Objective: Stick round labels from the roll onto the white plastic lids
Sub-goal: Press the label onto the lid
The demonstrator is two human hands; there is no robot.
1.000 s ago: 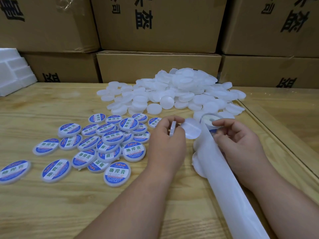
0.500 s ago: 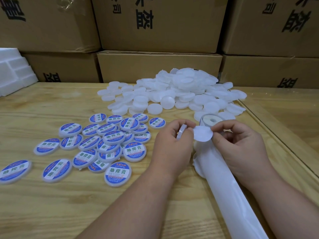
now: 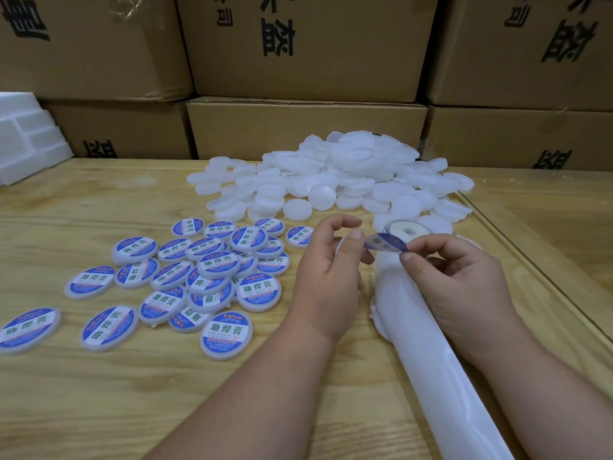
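Just label (image 3: 385,244) between both hands

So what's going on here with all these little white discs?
A person is sticking labels onto plastic lids. The right hand pinches a round label just peeled from the roll, while the left hand holds a bare lid edge-on beside it. Finished labelled lids lie to the left; a pile of unlabelled lids waits behind.

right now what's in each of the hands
Left hand: holds a white lid, mostly hidden.
Right hand: pinches a peeled label.
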